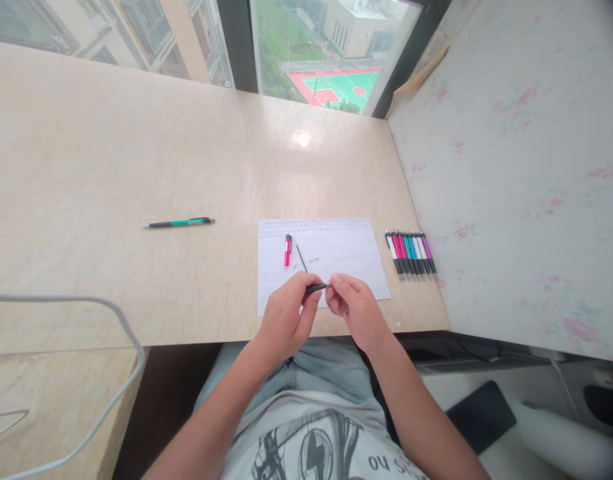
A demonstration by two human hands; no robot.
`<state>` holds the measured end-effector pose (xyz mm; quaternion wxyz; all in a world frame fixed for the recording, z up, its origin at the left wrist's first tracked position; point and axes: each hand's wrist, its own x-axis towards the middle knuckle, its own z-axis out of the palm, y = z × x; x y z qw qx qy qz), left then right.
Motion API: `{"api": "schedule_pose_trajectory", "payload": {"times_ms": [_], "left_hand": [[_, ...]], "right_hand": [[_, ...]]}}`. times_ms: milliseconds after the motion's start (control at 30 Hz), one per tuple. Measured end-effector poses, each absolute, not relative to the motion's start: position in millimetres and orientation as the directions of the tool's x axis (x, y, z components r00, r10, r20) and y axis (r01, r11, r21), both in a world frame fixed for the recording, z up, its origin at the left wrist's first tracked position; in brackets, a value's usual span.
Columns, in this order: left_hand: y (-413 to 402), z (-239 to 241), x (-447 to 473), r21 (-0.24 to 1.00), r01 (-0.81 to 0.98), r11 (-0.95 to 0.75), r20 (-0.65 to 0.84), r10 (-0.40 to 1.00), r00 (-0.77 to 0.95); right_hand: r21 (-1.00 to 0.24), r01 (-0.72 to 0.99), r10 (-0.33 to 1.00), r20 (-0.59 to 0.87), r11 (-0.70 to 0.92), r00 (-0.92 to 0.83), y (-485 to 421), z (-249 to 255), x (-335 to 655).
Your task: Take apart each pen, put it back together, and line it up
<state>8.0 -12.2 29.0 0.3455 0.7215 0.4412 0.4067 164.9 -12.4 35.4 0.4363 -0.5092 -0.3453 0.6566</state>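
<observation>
Black barrel (315, 289), one, between left hand (287, 312) and right hand (360, 308).

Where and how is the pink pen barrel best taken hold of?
Probably pinch the pink pen barrel at its middle, across the long sides, from above and left: it lies flat, black end facing away, with a thin dark rod close on its right.

Room btwn green pen (179, 223) & paper (349, 248); obst: pink barrel (288, 253), pen row (411, 255), wall (506, 193) R
</observation>
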Motion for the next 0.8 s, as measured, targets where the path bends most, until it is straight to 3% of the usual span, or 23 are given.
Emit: {"api": "schedule_pose_trajectory", "payload": {"times_ms": [300, 800], "left_hand": [[-13.1, 30.9, 2.9, 0.928, 0.190, -0.322, 0.261, 0.922, 0.287], [-12.3, 35.7, 3.8, 0.956, 0.163, -0.243, 0.197, 0.947, 0.255]], "right_hand": [[-0.976, 0.075, 0.968, -0.212, -0.203, -0.132, -11.4, 48.9, 173.1], [-0.971, 0.238, 0.983, -0.055, -0.012, -0.175, -13.4, 60.4, 177.3]]}}
